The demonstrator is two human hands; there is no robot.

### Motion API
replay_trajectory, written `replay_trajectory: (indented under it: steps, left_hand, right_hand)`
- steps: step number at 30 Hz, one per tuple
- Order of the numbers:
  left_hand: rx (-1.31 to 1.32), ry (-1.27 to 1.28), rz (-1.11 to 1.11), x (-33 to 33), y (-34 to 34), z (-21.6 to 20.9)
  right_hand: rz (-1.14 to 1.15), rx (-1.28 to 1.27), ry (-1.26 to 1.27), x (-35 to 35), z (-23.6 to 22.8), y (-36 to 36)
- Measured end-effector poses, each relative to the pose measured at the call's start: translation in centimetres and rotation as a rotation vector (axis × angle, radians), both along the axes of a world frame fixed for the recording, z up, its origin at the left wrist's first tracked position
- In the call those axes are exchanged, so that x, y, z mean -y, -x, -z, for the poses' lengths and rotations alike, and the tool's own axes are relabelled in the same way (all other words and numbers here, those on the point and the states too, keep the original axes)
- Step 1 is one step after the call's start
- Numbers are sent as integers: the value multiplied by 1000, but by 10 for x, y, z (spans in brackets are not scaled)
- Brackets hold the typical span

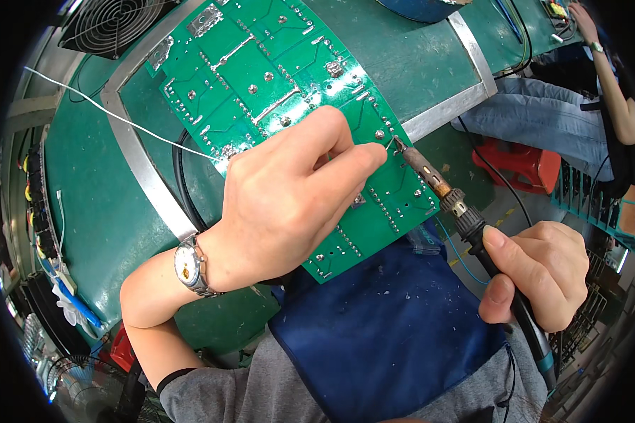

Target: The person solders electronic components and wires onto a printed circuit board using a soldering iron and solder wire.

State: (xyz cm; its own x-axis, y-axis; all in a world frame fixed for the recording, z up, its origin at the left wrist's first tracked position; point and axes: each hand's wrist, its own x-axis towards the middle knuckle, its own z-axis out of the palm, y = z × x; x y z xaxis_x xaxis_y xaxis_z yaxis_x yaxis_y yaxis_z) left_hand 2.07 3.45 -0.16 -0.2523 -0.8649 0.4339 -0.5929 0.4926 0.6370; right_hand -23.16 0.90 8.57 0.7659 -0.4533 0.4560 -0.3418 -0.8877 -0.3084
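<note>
A large green circuit board (310,60) lies tilted across the workbench frame, solder side up, with many shiny joints. Above it, my left hand (296,183) is closed in a pinch on a thin solder wire (120,116), whose long pale length trails off to the upper left. The wire's short end comes out at my fingertips, close to the iron's tip. My right hand (540,271) grips the black handle of a soldering iron (430,174). Its tip meets the board near the right edge, beside a row of joints.
A metal frame (144,169) runs under the board on the green bench (81,169). A black fan (116,25) stands at the upper left, and a blue round container (420,8) at the top. Another person's arm (617,106) and a red stool (522,168) are at the right.
</note>
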Motion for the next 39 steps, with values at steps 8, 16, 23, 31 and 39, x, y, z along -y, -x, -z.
replay_trajectory:
  steps: [8, 16, 23, 31, 39]
  left_hand:
    - [4, 67, 28, 2, 2, 6]
    - [94, 78, 28, -10, 1, -5]
    - [51, 120, 64, -9, 4, 0]
    - [81, 110, 109, -4, 8, 5]
    - [186, 146, 105, -14, 5, -7]
  right_hand:
    - [-57, -51, 93, -3, 0, -5]
    - [-29, -78, 9, -9, -18, 9]
    - [-12, -37, 15, -15, -7, 12]
    - [-3, -59, 98, -17, -3, 5]
    - [-26, -135, 3, -20, -23, 22]
